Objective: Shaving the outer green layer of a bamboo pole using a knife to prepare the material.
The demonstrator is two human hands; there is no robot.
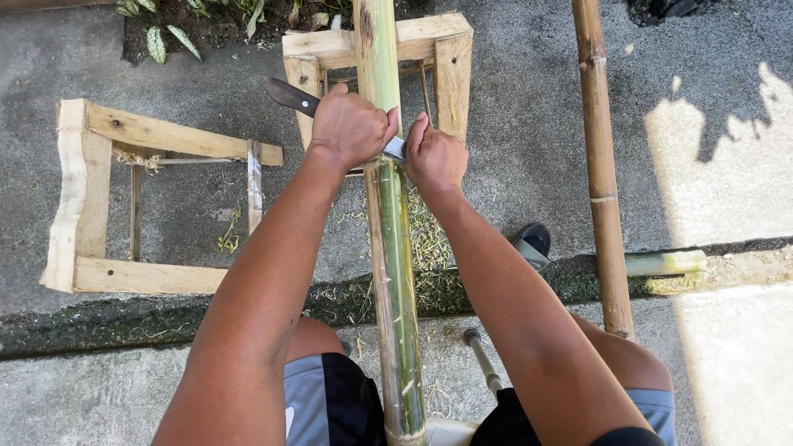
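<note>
Scraping skin off a green bamboo pole (395, 248) that runs up the middle of the frame from between your knees to a wooden stool frame (453, 62) at top centre, you draw a knife (330, 116) crosswise over the stalk. Your left hand (351, 125) is clenched on the knife's dark handle, which juts toward the upper left, fingers curled tight around it; your right hand (434, 157) presses the far end of the blade, fingers folded together over it just right of the pole. Both fists sit almost against the bamboo, so a slip at a node, or the blade catching and jumping, could likely drive the edge into your right fingers or toward your thighs, and the pole might roll off its rest if you bear down unevenly. Count one knife, one green pole under work, one dry tan bamboo pole (600, 165) standing to the right, a short pale green offcut (665, 263) lying at the right edge, and two wooden frames, the second one (83, 198) tipped on the concrete at left. Green shavings (428, 239) litter the ground beside the stalk, and leafy plants (169, 37) edge the upper left.
</note>
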